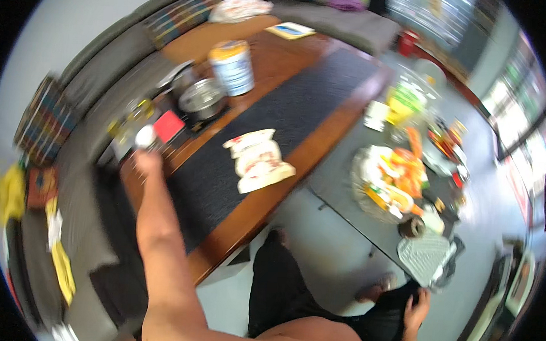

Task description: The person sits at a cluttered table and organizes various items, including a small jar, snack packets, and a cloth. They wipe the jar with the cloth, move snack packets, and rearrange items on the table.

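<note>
My left arm stretches to the far left end of the wooden table, where my left hand [147, 163] meets a small white-topped container [145, 137]. Blur smears its fingers, so whether they grip the container cannot be made out. Beside it lie a red square item [169, 126] and glassy jars or bottles [126, 122] with yellowish parts. My right hand [416, 310] hangs low by my right thigh, fingers loosely apart and nothing visible in them. A cream, crumpled printed packet [258, 160] lies on the dark table runner [308, 92].
A metal pot [202, 99] and a large white-and-blue can [231, 67] stand at the table's back edge. A grey sofa [105, 81] runs behind. To the right, a lower dark table [347, 174] carries a bowl of orange packets [396, 177], bags and a grey-green ridged tray [425, 255].
</note>
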Demonstrator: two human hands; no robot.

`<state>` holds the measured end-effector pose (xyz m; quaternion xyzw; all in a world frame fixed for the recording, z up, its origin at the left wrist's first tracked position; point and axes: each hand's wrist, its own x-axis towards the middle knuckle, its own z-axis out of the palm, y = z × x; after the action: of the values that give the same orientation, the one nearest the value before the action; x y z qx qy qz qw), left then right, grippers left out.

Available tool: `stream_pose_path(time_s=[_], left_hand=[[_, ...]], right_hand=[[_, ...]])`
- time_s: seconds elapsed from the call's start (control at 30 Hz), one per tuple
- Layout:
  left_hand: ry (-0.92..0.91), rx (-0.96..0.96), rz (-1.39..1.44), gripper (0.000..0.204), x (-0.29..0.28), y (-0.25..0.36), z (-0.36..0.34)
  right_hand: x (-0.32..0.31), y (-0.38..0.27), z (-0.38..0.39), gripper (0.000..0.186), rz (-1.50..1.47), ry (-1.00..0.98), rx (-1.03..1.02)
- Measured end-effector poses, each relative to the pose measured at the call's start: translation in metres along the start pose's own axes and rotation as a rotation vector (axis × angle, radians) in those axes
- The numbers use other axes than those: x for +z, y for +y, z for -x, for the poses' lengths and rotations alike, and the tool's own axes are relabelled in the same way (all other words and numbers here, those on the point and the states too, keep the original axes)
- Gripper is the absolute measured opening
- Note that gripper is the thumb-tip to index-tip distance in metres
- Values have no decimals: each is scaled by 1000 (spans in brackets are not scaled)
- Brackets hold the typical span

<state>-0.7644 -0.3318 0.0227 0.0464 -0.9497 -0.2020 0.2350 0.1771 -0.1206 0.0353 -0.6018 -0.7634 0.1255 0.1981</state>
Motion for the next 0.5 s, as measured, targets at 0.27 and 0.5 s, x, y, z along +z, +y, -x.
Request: stream_pose_path(time_s=[0.27, 0.5], left_hand=[[-152, 98, -107, 37, 27, -55, -62], [-290, 84, 430, 51, -1, -26, -8]], right_hand=[[-2, -3, -16, 29, 101, 75, -70], [-18, -9, -10, 27, 74, 62, -40]])
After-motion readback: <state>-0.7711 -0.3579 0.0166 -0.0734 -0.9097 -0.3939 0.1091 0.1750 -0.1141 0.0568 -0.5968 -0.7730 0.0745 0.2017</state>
